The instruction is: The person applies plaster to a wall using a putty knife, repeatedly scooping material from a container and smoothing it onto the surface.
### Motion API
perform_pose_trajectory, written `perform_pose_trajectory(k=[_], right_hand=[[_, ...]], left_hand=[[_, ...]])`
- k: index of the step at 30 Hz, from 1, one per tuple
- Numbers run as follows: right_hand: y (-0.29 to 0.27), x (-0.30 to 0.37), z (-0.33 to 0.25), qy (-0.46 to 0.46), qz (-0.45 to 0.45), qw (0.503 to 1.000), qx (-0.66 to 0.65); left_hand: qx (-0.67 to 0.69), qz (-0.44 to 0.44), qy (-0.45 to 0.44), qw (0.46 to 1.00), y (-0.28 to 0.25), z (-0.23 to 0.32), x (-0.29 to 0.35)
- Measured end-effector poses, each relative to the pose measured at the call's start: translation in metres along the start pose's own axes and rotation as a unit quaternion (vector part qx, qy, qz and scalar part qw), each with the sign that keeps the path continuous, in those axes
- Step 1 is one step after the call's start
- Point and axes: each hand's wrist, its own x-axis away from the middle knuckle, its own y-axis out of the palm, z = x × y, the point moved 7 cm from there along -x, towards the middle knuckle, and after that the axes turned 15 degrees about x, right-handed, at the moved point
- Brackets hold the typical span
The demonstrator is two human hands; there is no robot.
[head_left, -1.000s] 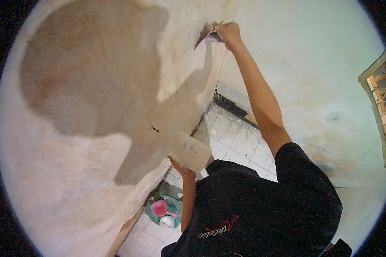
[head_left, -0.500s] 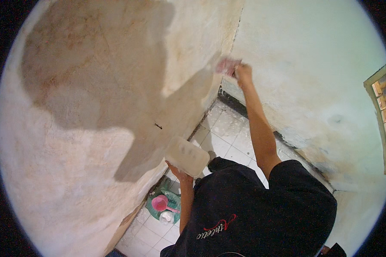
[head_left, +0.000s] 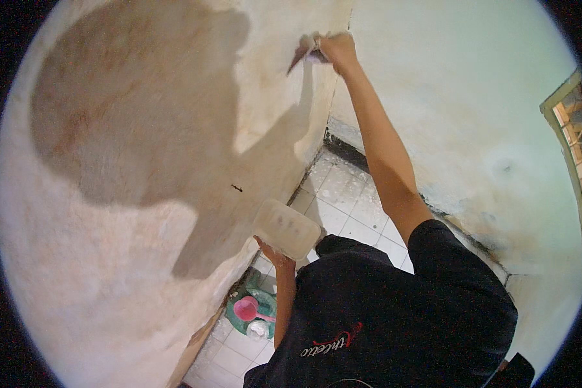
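Note:
My right hand is raised high at the wall corner, its fingers closed round a flat reddish scraper. The scraper is turned edge-on against the patchy cream wall left of the corner; blur hides its exact outline. Lower down, my left hand supports a translucent rectangular plastic tub from its near left side. Faint dark smudges show on the tub's pale surface, and its contents cannot be made out.
On the tiled floor by the left wall lie a green plastic item, a pink dipper and a white crumpled bundle. A framed opening is in the pale green wall at right. A dark nail-like thing marks the left wall.
My right hand has moved up and left with the scraper, from the right wall by the corner to the left wall. The tub in my left hand has shifted slightly.

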Motion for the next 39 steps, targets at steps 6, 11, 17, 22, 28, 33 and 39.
perform_pose_trajectory(k=[6,11,17,22,28,33,39], right_hand=[[-0.089,-0.025,-0.07,0.058,-0.019,0.991,-0.115],[-0.121,-0.043,0.011,-0.096,0.043,0.976,-0.189],[0.01,0.04,0.158,0.167,-0.11,0.903,-0.379],[0.111,0.039,0.375,0.271,-0.016,0.951,-0.147],[0.188,0.075,0.309,0.295,-0.103,0.938,-0.15],[0.145,0.032,0.185,0.217,-0.088,0.971,-0.048],[0.023,-0.065,0.062,-0.019,-0.005,0.99,0.139]], left_hand=[[0.014,0.006,-0.024,1.0,0.023,-0.005,0.007],[-0.454,-0.053,0.121,0.881,0.024,0.013,0.008],[-0.003,0.032,0.019,0.999,0.012,0.018,0.012],[-0.241,-0.05,0.063,0.967,0.035,-0.002,-0.012],[-0.078,0.015,0.046,0.996,0.02,0.006,0.002],[-0.025,0.051,0.06,0.997,0.019,0.005,0.001],[0.012,0.025,0.008,1.0,0.021,-0.017,-0.027]])
